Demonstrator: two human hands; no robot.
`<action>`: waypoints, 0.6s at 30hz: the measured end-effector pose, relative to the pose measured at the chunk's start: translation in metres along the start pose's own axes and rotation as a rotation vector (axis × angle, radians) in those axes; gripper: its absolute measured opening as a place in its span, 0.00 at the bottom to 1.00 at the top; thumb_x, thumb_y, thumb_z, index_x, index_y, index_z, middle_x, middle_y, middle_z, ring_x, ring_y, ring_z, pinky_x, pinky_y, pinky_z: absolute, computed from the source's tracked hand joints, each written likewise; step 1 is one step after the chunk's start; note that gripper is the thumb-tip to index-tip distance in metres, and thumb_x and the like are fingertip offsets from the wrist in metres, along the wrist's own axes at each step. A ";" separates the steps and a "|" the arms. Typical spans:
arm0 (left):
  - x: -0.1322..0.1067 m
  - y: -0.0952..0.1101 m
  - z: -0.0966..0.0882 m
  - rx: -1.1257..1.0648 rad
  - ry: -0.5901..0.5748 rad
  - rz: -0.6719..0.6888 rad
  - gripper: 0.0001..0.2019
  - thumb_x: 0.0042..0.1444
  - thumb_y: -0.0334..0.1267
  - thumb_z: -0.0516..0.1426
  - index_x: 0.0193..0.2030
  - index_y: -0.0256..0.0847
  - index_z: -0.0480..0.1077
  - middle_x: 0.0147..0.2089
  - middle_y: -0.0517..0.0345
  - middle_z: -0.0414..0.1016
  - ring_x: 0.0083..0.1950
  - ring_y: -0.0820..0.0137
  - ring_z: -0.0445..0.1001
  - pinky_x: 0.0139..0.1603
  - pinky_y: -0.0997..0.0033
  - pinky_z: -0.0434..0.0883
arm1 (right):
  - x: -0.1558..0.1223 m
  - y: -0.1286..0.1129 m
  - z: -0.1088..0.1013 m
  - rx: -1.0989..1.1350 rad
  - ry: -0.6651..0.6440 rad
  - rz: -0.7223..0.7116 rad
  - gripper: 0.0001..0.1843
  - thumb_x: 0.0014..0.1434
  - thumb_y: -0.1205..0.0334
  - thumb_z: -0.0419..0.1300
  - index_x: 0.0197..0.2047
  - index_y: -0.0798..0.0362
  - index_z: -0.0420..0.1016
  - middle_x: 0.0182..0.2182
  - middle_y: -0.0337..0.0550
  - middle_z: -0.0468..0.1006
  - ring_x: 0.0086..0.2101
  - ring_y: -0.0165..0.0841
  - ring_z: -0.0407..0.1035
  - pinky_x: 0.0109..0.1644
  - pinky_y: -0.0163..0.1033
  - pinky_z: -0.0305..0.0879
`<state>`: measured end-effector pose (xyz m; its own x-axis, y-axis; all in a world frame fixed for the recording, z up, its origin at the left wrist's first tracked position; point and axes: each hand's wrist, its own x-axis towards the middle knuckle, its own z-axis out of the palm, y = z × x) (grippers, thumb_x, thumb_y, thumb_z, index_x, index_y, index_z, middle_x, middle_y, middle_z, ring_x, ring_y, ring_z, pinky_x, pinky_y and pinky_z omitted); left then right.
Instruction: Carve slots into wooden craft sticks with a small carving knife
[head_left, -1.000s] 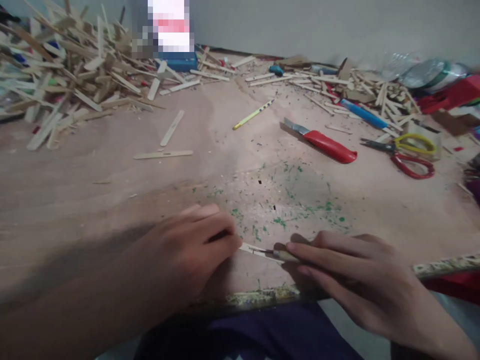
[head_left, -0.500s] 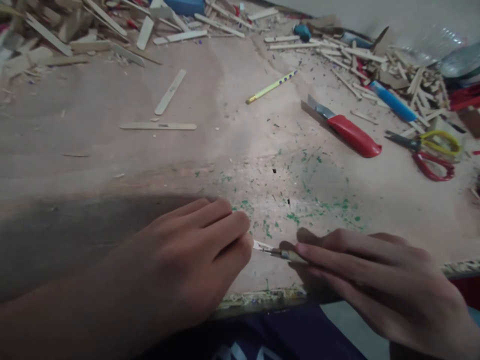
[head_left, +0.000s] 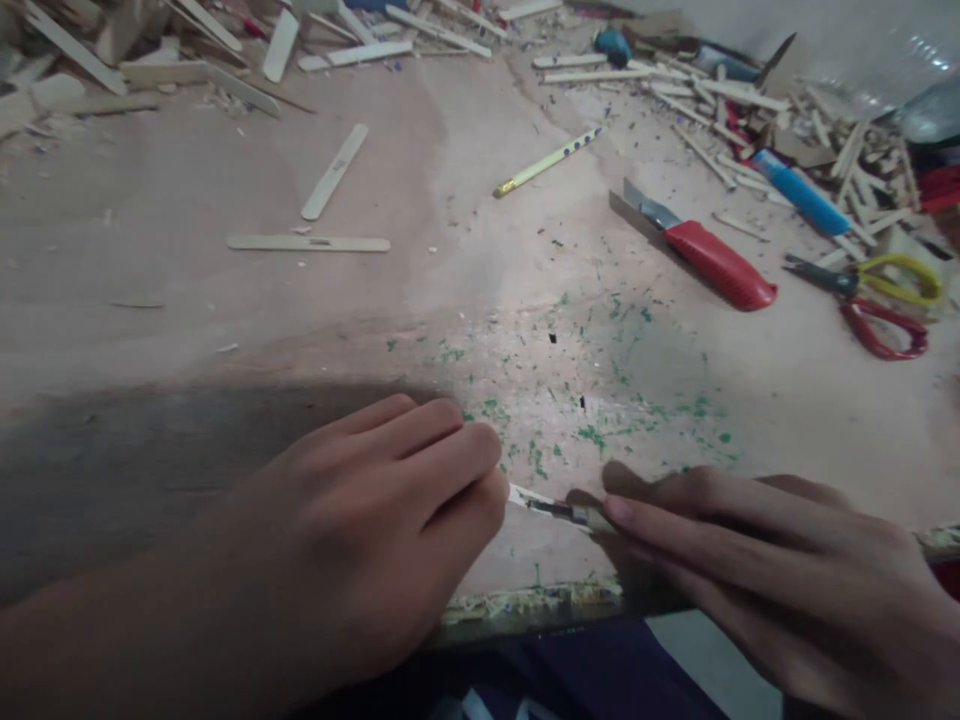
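My left hand [head_left: 375, 520] lies palm down near the table's front edge, its fingers closed over a thin wooden stick [head_left: 519, 494] whose pale end pokes out to the right. My right hand [head_left: 757, 570] grips a small craft knife [head_left: 574, 514] like a pen. The knife's blade touches the exposed end of the stick. Both hands rest on the pinkish wooden table [head_left: 480, 300], just in front of green paint specks [head_left: 600, 430].
A red utility knife [head_left: 705, 258] and a yellow pencil [head_left: 547, 162] lie in the middle. Red-and-yellow scissors [head_left: 877, 300] and a blue tool [head_left: 799, 192] sit at the right among wood scraps. Two loose flat sticks [head_left: 309, 242] lie at centre left, and a stick pile fills the far left.
The view has tipped downward and closer to the table. Both hands stay at the front edge, with the knife blade still on the stick's end.
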<state>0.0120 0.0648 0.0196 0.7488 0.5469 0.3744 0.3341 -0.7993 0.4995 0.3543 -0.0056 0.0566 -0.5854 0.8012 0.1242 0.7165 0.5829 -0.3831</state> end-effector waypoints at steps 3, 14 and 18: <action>0.000 0.000 0.001 0.009 0.006 0.000 0.24 0.95 0.26 0.51 0.42 0.41 0.76 0.42 0.60 0.76 0.43 0.66 0.73 0.49 0.56 0.75 | -0.001 -0.001 -0.002 -0.042 -0.047 -0.038 0.17 0.99 0.62 0.54 0.74 0.44 0.84 0.51 0.38 0.97 0.43 0.25 0.93 0.44 0.30 0.86; 0.001 -0.002 0.003 0.028 -0.003 0.018 0.23 0.96 0.26 0.51 0.43 0.41 0.76 0.42 0.60 0.75 0.43 0.66 0.71 0.48 0.55 0.73 | -0.005 -0.002 0.003 -0.031 -0.020 -0.033 0.16 0.97 0.65 0.58 0.74 0.46 0.86 0.50 0.38 0.96 0.42 0.24 0.91 0.52 0.27 0.87; -0.001 -0.001 0.002 0.013 0.000 0.013 0.23 0.95 0.25 0.51 0.43 0.41 0.77 0.43 0.60 0.75 0.44 0.66 0.72 0.48 0.56 0.74 | -0.011 -0.002 0.005 -0.027 -0.001 -0.043 0.22 0.91 0.74 0.59 0.74 0.46 0.88 0.52 0.38 0.96 0.47 0.27 0.93 0.58 0.29 0.89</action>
<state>0.0121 0.0647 0.0173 0.7529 0.5368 0.3807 0.3322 -0.8094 0.4843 0.3571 -0.0161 0.0520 -0.6164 0.7750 0.1396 0.7005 0.6206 -0.3522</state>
